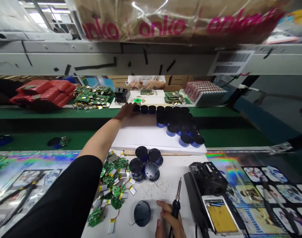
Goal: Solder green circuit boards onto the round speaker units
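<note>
My left hand (pixel 127 110) reaches far forward in a black sleeve. It rests at the left end of a row of black round speaker housings (pixel 174 120) on a white board (pixel 146 137); its fingers touch the first housing (pixel 136 108). My right hand (pixel 169 219) stays near the bottom edge, closed round the handle of a soldering iron (pixel 177 198), tip up. A single black round cover (pixel 142 213) lies just left of that hand. Several more housings (pixel 146 162) cluster in front of the board.
A pile of small green circuit boards with batteries (pixel 111 185) lies at left. A black soldering station with a yellow sponge (pixel 211 198) stands at right. Beyond a green conveyor belt (pixel 42 114), another person's hands (pixel 144 84) work among more boards (pixel 91 96).
</note>
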The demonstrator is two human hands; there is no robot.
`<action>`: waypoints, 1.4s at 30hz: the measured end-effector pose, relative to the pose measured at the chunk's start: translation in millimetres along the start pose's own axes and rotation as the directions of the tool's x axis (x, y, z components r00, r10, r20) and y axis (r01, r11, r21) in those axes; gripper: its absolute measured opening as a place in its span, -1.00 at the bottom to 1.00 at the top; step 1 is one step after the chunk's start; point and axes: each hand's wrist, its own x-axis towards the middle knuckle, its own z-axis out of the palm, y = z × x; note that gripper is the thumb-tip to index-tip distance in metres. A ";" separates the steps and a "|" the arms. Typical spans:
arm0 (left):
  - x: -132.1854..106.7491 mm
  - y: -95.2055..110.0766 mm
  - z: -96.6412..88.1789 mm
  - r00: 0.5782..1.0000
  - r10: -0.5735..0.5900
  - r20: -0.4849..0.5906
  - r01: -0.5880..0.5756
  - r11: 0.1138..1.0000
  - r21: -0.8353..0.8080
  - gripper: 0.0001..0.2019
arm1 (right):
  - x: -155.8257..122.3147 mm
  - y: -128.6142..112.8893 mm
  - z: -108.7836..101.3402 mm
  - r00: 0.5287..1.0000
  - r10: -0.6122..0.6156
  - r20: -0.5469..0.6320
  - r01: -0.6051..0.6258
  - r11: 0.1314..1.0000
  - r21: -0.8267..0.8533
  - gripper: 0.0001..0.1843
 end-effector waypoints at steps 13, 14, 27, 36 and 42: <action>-187.9 4.3 -38.5 0.968 0.242 0.070 -0.234 0.966 -0.108 -0.24 | 0.7 14.2 -11.9 0.986 -0.117 0.116 0.105 0.989 0.109 -0.68; -205.8 5.8 -38.0 0.959 0.271 0.082 -0.259 0.957 -0.131 -0.26 | 0.7 14.6 -12.3 0.986 -0.117 0.120 0.104 0.988 0.112 -0.69; -271.8 19.7 -24.7 0.932 0.297 0.206 -0.273 0.952 -0.136 -0.29 | 2.6 8.5 -13.1 0.976 -0.178 0.126 0.159 0.976 0.150 -0.60; -384.3 72.5 -44.0 0.979 0.202 0.027 -0.165 0.864 -0.476 -0.56 | 1.6 0.3 -12.0 0.946 -0.215 0.241 0.187 0.973 0.132 -0.47; -471.1 111.7 9.5 0.969 0.247 0.003 -0.213 0.841 -0.497 -0.57 | 9.3 -3.0 -3.7 0.874 -0.209 0.439 0.120 0.968 0.221 -0.47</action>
